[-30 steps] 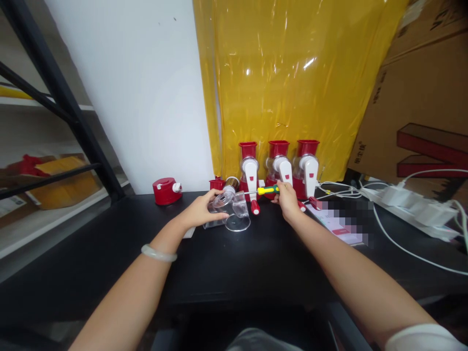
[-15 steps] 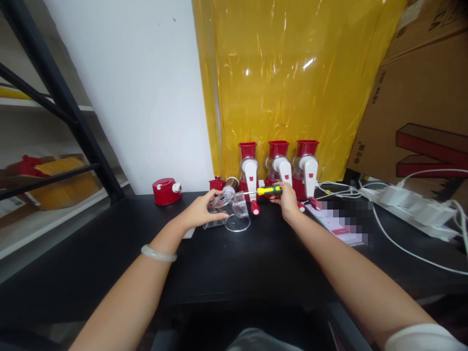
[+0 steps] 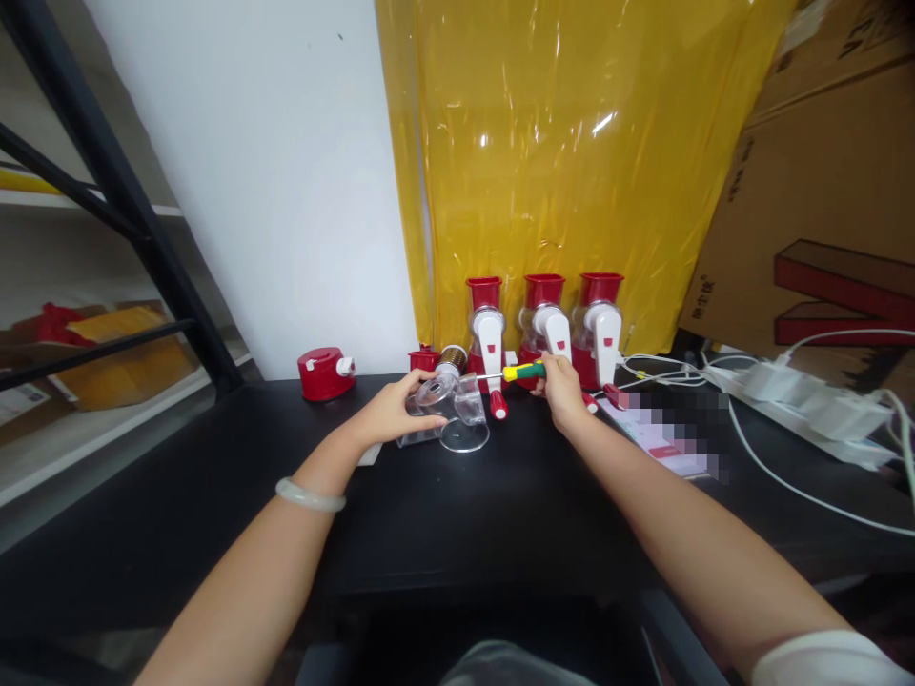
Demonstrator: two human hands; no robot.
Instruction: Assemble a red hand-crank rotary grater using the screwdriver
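My left hand (image 3: 396, 412) grips a clear plastic housing (image 3: 468, 402) that lies on its side on the black table (image 3: 457, 524). In my right hand (image 3: 561, 389) is a screwdriver (image 3: 524, 371) with a yellow and green handle. Its shaft points left, and the tip meets the right side of the clear housing; the exact contact is too small to tell. A ribbed metallic drum (image 3: 452, 359) sits just behind the housing. Right behind the screwdriver stands a red and white rotary grater (image 3: 490, 333).
Two more graters (image 3: 549, 329) (image 3: 601, 329) stand to the right. A red base (image 3: 327, 373) sits at the left. Farther right are a phone (image 3: 661, 443), white cables, a power strip (image 3: 822, 410) and a cardboard box (image 3: 822, 210). Black shelving (image 3: 143, 229) rises at the left.
The fingers of my right hand have shifted on the screwdriver handle and now cover more of its rear end. My left hand and the clear housing have stayed in place.
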